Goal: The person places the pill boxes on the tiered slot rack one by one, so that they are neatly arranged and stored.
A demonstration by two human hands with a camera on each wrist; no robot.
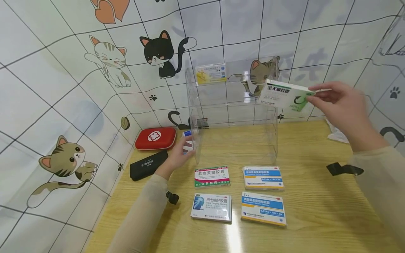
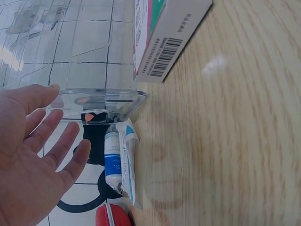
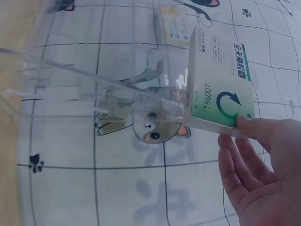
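Observation:
My right hand (image 1: 346,107) pinches a white-and-green medicine box (image 1: 280,95) by its right end, thumb on the printed face, as the right wrist view shows. The box is held up at the right side of a clear acrylic shelf rack (image 1: 195,140), near its upper level. My left hand (image 1: 178,156) is beside the rack's lower left side, fingers spread and relaxed in the left wrist view. On the top level of the rack, toward the left, stands a yellow-and-white medicine box (image 1: 210,73).
Before the rack lie a green-and-pink box (image 1: 211,177), a white-and-blue box (image 1: 211,207) and two blue-and-orange boxes (image 1: 263,178). Left of it are a red case (image 1: 155,138), a black pouch (image 1: 148,165) and a blue-and-white tube (image 2: 112,157). A tiled cat-print wall rises behind.

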